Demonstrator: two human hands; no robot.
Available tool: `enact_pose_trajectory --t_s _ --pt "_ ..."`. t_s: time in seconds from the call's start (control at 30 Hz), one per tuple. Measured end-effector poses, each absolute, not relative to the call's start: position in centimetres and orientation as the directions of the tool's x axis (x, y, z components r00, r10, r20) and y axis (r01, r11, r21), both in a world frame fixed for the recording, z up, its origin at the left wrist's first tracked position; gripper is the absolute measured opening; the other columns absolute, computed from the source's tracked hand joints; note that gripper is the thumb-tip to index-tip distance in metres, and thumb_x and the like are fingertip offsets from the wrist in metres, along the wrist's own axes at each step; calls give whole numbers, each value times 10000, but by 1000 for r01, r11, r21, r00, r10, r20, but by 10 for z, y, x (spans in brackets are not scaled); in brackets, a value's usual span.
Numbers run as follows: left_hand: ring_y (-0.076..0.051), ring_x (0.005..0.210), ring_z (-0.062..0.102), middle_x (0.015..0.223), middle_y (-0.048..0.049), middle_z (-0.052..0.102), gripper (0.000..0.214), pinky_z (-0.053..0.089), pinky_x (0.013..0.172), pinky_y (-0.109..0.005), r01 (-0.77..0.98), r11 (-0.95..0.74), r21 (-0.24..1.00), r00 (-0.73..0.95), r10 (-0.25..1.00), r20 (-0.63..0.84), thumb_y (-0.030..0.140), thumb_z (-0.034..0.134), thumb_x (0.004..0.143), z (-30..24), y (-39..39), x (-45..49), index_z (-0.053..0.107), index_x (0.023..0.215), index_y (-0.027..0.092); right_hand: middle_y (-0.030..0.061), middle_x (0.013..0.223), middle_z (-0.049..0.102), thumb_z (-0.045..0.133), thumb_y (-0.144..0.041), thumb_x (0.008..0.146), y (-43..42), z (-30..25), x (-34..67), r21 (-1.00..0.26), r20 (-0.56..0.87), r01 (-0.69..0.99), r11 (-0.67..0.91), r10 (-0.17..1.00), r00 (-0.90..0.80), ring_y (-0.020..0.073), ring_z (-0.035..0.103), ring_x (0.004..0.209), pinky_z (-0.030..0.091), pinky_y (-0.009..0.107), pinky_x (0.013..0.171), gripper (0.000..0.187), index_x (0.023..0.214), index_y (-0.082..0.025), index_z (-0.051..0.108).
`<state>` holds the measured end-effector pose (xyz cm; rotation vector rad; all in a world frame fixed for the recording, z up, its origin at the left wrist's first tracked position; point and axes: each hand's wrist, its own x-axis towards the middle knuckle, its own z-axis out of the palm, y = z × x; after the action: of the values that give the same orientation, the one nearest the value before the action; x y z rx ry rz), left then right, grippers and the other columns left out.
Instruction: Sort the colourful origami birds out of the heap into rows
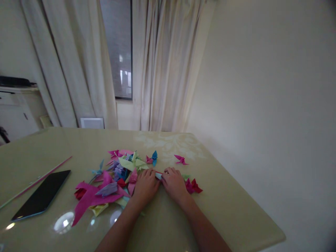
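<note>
On the surface (223, 210), kinda crowded by paper birds (108, 189) (black tablet (43, 196) farther left), clamping paper strip (158, 175) in left hand (146, 182) and right hand (173, 181) grip.

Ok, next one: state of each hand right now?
Left hand: curled, at the small paper; gripping or just pressing, cannot tell.
Right hand: curled, at the same paper's other side; grip cannot be told either.
</note>
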<state>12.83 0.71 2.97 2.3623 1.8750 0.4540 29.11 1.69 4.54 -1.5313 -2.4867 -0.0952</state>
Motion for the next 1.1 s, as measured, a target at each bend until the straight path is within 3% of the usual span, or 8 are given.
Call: enact_pose_trajectory --t_s 0.1,0.37,0.6,0.73,0.87,1.0,1.1 --pt "-339 1325 541 1418 -165 621 385 415 1084 -471 945 -202 258 163 973 167 348 546 989 32 8 121 624 1326 179 91 1189 722 592 -249 1024 15 43 289 -46 199 875 482 863 -464 265 620 1123 457 384 959 190 1084 -235 771" --pt "-352 1220 593 1206 -143 706 210 440 989 -452 944 -116 308 95 992 82 331 598 961 32 18 111 678 1068 168 98 1160 750 601 -274 1024 12 43 285 -47 169 860 509 852 -495 274 639 1128 464 391 985 182 1099 -210 753" --pt "-281 1068 699 1084 -115 760 172 490 912 -368 860 -166 482 142 986 87 157 573 930 30 18 112 625 1094 168 124 1199 736 619 -261 1005 13 44 283 -83 182 866 493 862 -473 302 640 1147 490 427 1005 205 1173 -187 710" --pt "-245 1168 701 1247 -137 743 316 498 999 -365 743 -206 637 112 976 185 123 442 976 31 26 114 563 1264 175 135 1442 613 648 -274 984 16 41 288 -288 393 838 464 855 -338 305 563 1324 463 444 1114 335 1316 -225 651" --pt "-246 1363 599 1415 -178 668 406 438 1139 -413 617 -217 757 2 962 275 232 315 1048 33 32 120 515 1395 168 152 1524 535 585 -371 1034 23 38 295 -550 656 652 521 753 -48 307 485 1436 442 509 1173 442 1458 -246 556" --pt "-251 1305 632 1341 -142 715 422 460 1095 -370 531 -243 812 -21 954 300 405 321 1077 37 21 129 590 1330 201 155 1542 519 539 -427 1066 24 41 297 -699 670 429 572 734 114 291 558 1365 558 485 1028 544 1576 -278 421" --pt "-229 1050 713 1114 -65 769 381 515 917 -309 475 -286 832 102 957 270 509 382 1062 40 9 139 624 1202 250 153 1520 550 508 -438 1082 20 44 297 -733 650 353 581 752 112 279 583 1343 555 475 1037 528 1577 -269 432"
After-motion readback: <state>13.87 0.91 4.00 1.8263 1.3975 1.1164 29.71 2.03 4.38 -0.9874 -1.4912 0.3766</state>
